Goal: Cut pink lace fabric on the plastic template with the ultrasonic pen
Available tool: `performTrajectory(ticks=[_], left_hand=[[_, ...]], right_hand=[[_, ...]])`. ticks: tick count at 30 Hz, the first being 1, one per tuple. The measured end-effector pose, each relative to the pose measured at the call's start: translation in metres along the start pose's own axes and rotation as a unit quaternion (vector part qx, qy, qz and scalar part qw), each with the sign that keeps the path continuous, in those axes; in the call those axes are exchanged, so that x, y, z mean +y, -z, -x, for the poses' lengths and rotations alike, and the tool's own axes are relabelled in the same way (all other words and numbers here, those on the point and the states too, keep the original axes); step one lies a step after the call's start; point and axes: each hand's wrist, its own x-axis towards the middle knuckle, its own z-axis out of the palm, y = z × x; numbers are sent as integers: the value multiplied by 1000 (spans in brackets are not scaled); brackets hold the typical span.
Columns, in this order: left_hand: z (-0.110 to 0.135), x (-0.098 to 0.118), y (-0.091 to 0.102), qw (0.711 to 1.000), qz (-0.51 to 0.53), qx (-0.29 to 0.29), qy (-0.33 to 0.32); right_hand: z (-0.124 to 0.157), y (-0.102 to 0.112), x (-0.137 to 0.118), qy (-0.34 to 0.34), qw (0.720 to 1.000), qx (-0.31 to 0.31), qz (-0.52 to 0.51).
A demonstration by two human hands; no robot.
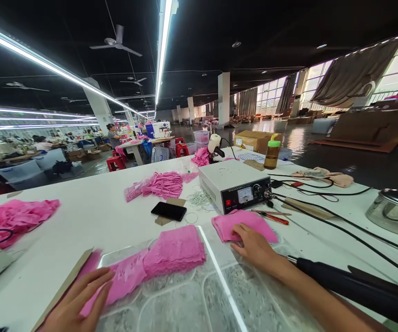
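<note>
My left hand (76, 302) lies flat with fingers stretched out on the near end of a pink lace piece (130, 276), beside a cardboard sheet (64, 288). A thicker stack of pink lace (176, 249) rests just right of it on a clear plastic sheet (216, 290). My right hand (254, 246) reaches forward, fingers resting on the near edge of a folded pink cloth pile (242, 223) in front of a white control box (235, 186). Nothing is gripped by either hand.
A black phone (169, 210) and wire rings (199, 199) lie mid-table. More pink lace sits at the left (12, 216) and centre (160, 184). Red-handled cutters (275, 217), black cables (340, 226), a black tool handle (351, 286), a brown jar (272, 154) and a metal pot (394, 212) are on the right. Other people work far left.
</note>
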Motion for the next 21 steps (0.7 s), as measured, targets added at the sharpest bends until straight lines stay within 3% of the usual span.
performTrajectory(ticks=[3,5,8,14,18,21], left_hand=[[-6,54,-18,991,82,-101,-14],[-9,82,-29,986,100,-128,-29],[-12,103,-42,979,115,-161,-39],[-20,86,-59,979,122,-154,46],[-34,70,-68,976,117,-168,69],[-42,66,-70,971,130,-192,63]], right_hand=[[-3,-8,4,4,1000,2,27],[-4,-13,7,14,999,2,31],[-3,-16,16,31,999,-1,23],[0,-13,19,51,998,-4,-42],[0,-11,-20,122,980,-51,-149],[-9,-18,-56,167,969,-96,-152]])
